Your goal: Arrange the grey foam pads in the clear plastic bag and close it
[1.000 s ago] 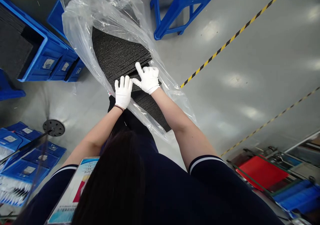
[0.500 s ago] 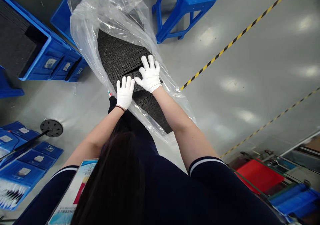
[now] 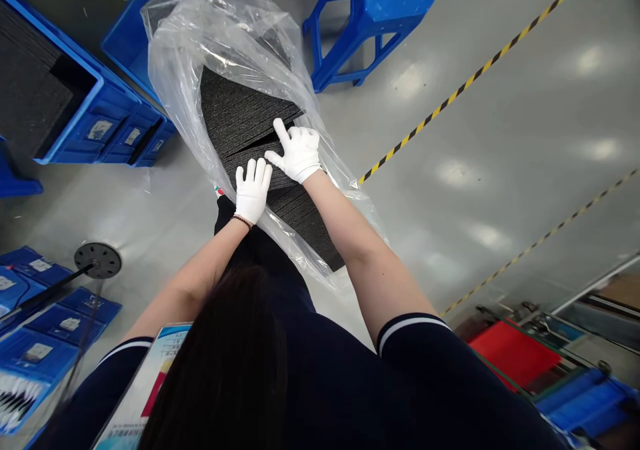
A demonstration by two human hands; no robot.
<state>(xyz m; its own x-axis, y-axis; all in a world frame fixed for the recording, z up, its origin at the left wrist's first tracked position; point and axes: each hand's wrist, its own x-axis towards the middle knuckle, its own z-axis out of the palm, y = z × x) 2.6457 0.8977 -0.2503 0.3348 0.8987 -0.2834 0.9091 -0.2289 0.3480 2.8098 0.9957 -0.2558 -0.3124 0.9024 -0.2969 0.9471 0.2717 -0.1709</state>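
Note:
A stack of thin black foam sheets (image 3: pixel 245 113) stands edge-up inside a large clear plastic bag (image 3: pixel 175 57), which is pulled open around it. Dark gaps part the sheets near the middle. My left hand (image 3: pixel 253 189), in a white glove, lies on the sheets' near edge with its fingers stretched out. Close to its right, my right hand (image 3: pixel 299 153), gloved too, rests across the sheets' edges. Its thumb and index finger are spread apart, while the other fingers are bent. No sheet is visibly gripped by either hand.
A blue plastic stool (image 3: pixel 373 27) stands beyond the bag. Blue bins (image 3: pixel 95 113) holding black sheets are at the upper left, more blue bins (image 3: pixel 60 323) at the lower left near a round black base (image 3: pixel 98 261). Yellow-black tape (image 3: pixel 450 100) crosses the floor; a red bin (image 3: pixel 515 353) sits right.
The outer fingers of my right hand have bent, while its index finger stays extended. My left hand still lies flat at nearly the same spot. The view has shifted slightly.

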